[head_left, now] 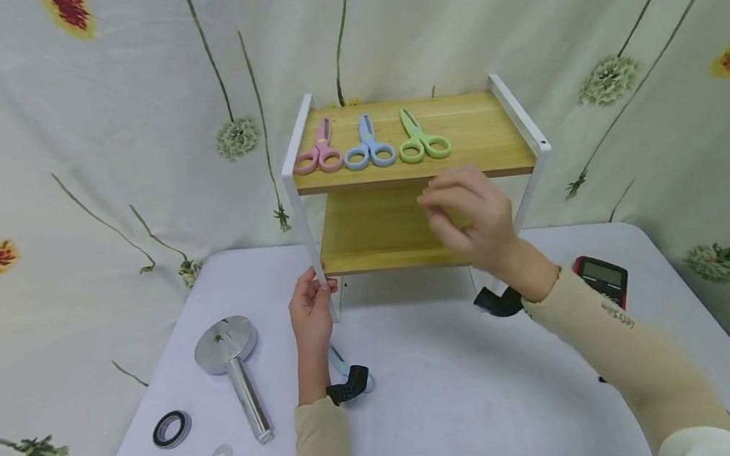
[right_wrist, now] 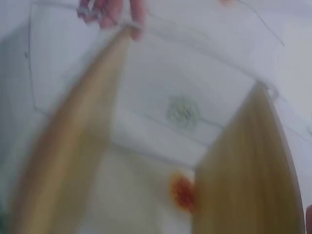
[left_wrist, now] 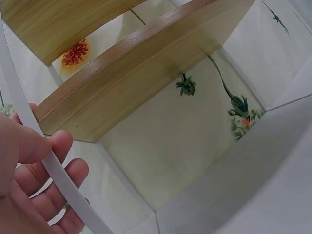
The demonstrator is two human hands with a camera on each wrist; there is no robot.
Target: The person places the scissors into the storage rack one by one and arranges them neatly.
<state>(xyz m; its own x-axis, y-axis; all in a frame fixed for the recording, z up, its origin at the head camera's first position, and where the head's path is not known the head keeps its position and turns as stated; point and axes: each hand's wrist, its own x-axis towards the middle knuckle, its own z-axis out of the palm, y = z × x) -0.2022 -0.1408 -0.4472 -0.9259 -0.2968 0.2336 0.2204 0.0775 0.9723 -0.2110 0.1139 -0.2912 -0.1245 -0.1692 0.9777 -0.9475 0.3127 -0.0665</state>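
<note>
Wooden two-tier shelf [head_left: 404, 228] with white metal frame standing on the table [head_left: 458, 394], left hand [head_left: 310, 309] pinching its front left leg, right hand [head_left: 471, 211] loosely curled, empty, before the lower board, three pastel plastic scissors [head_left: 367, 148] on top.

Two-tier rack [head_left: 404, 232] stands upright at the back of the desk [head_left: 458, 394]: white metal side frames, two wooden boards. The front-left leg [head_left: 316, 261] is thin, white and vertical. Three scissors [head_left: 367, 144] lie side by side on the top board, handles forward.
</note>
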